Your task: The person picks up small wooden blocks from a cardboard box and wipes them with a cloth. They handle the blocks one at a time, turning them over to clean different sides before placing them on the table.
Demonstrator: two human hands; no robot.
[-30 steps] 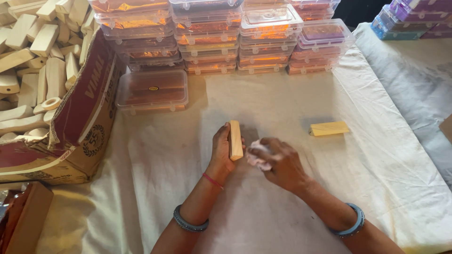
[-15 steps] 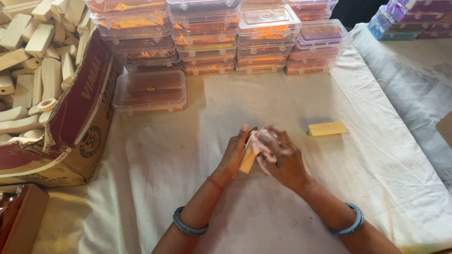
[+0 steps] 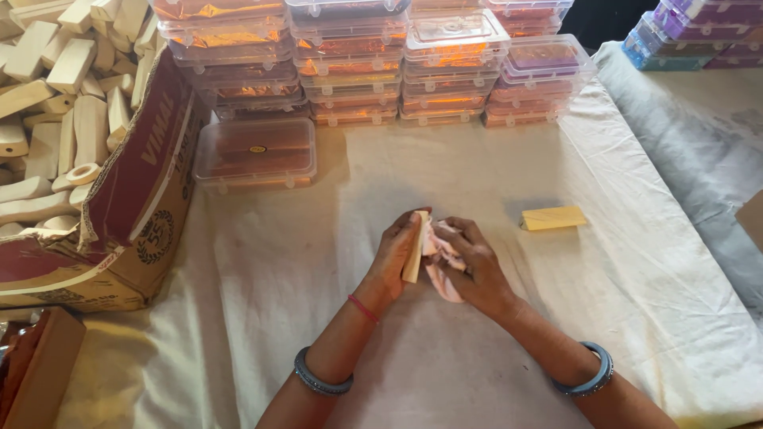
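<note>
- Gripping a pale wooden block [image 3: 413, 253] upright in the left hand [image 3: 395, 258], with the right hand [image 3: 469, 266] closed on a pink cloth [image 3: 439, 258] pressed against it.
- Likely to slip if the cloth snags a corner.
- Open cloth-covered counter [image 3: 262, 310] all around the hands; spare yellow block [image 3: 553, 218] right, cardboard box [image 3: 119, 230] left, stacked clear cases [image 3: 397, 71] beyond.

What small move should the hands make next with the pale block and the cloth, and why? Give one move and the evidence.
Probably draw the pink cloth along the pale wooden block once more. The left hand holds the block on edge over the cream table cover, and the right hand presses the cloth against its face. A similar yellowish block lies apart to the right.
</note>
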